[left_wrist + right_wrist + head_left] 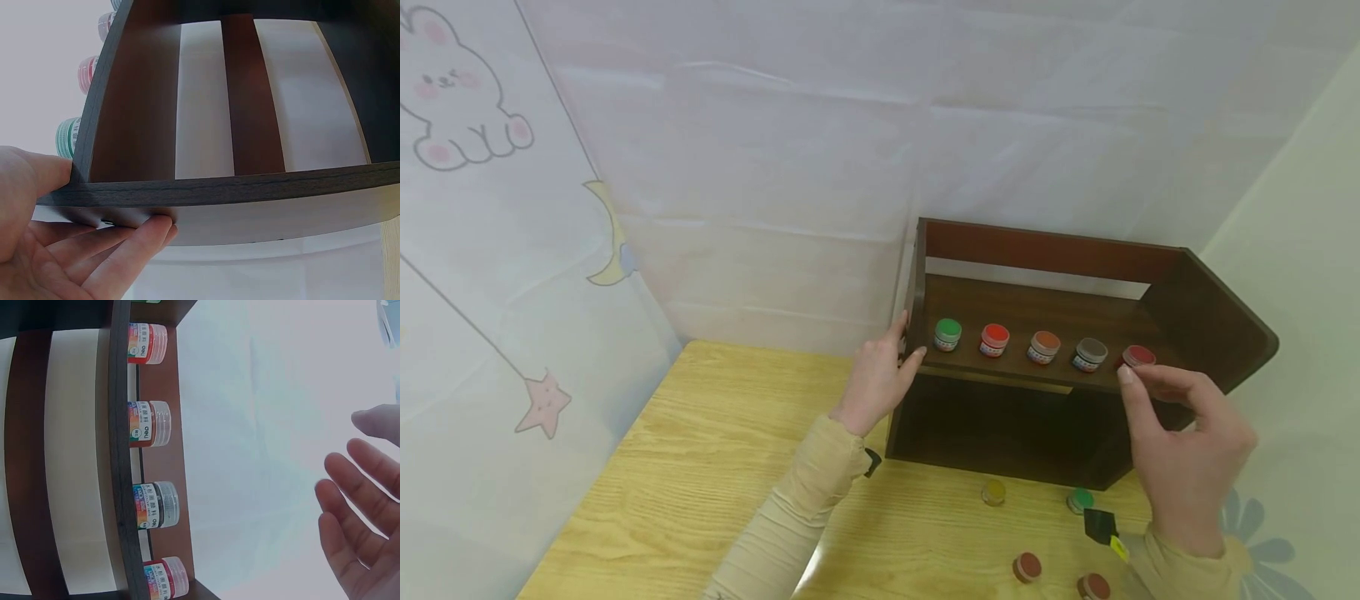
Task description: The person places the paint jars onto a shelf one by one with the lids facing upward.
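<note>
A dark brown wooden shelf unit stands on the table. My left hand holds its left side panel, thumb at the front edge and fingers along the outer face. On the upper board stands a row of small paint jars with clear lids: green, red, orange-brown, dark grey and dark red. My right hand is in front of the dark red jar. In the right wrist view, its relaxed fingers hold nothing and are apart from the jars.
On the light wood table in front of the shelf are a yellow jar, a green jar and two reddish-brown jars nearer me. A white printed sheet hangs behind, and a pale wall is on the right.
</note>
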The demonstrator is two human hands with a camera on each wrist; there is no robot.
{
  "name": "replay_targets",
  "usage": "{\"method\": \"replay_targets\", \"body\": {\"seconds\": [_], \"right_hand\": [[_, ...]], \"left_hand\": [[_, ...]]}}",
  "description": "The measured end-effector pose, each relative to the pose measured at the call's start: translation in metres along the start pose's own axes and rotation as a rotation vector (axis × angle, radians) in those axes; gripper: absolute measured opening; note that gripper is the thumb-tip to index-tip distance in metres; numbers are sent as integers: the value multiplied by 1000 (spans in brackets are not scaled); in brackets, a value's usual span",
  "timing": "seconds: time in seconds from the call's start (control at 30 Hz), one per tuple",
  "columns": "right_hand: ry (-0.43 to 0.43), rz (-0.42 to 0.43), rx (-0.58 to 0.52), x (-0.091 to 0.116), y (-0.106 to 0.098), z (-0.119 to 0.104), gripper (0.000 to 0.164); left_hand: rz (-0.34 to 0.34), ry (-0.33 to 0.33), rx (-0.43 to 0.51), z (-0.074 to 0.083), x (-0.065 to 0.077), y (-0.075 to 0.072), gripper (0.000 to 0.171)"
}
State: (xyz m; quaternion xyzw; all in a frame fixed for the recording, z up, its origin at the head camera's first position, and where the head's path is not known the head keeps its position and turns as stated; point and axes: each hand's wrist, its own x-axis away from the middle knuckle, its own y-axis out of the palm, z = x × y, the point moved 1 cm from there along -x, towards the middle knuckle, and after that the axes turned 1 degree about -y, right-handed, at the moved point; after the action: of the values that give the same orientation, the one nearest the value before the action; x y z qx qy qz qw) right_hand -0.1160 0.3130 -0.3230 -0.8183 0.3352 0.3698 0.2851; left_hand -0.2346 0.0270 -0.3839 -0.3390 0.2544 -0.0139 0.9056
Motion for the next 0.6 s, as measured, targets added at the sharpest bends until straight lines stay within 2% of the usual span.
{"method": "replay_targets", "body": {"seconds": [0.13,0.37,0.6], "right_hand": [[-11,-91,14,2,-4,-2,21],[-62,-128,-13,5,-4,-10,15],[-112,-211,-17,9,0,-10,18]], "left_hand": [[0,1,-4,-1,0,1,63],[4,7,3,-2,0,2,63],[6,7,5,-1,0,1,63]]}}
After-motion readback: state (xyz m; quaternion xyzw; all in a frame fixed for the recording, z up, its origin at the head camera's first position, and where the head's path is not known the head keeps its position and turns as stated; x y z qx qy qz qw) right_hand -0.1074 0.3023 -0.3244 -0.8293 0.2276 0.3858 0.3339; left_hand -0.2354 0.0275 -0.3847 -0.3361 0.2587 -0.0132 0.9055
